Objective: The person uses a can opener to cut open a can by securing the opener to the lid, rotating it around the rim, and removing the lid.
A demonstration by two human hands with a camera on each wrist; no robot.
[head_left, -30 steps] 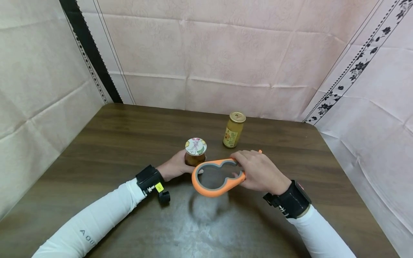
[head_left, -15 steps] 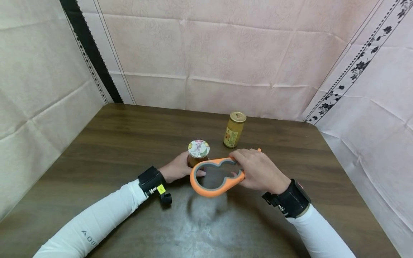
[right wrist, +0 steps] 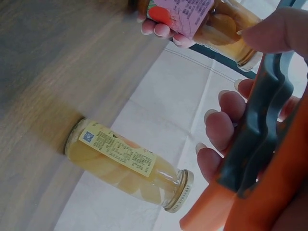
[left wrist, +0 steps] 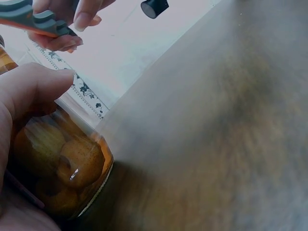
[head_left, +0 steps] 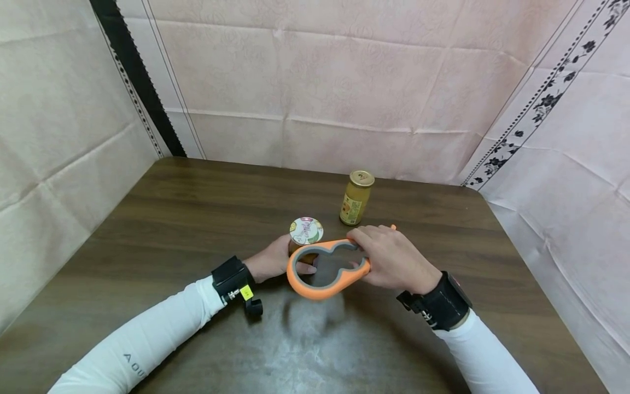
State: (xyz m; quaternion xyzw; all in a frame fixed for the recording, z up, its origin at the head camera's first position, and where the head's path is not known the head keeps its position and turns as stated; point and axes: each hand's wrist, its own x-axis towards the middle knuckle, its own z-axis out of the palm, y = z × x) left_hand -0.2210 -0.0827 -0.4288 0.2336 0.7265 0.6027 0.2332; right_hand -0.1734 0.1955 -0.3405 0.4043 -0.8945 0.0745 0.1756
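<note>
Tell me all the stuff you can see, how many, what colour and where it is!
jar with the printed lid: one, amber-brown with a white, pink and green lid, in the left hand
jar opener: one, orange and grey, in the right hand
gold-lidded jar: one, yellow, upright near the table's back edge
table: one, dark brown, under everything
cloth: pieces hard to count, pale with black and flowery borders, behind and beside the table
wrist bands: two, black, one per wrist
sleeves: two, white, on both arms
left fingers: one set, bare, around the printed-lid jar
right fingers: one set, bare, around the opener
</note>
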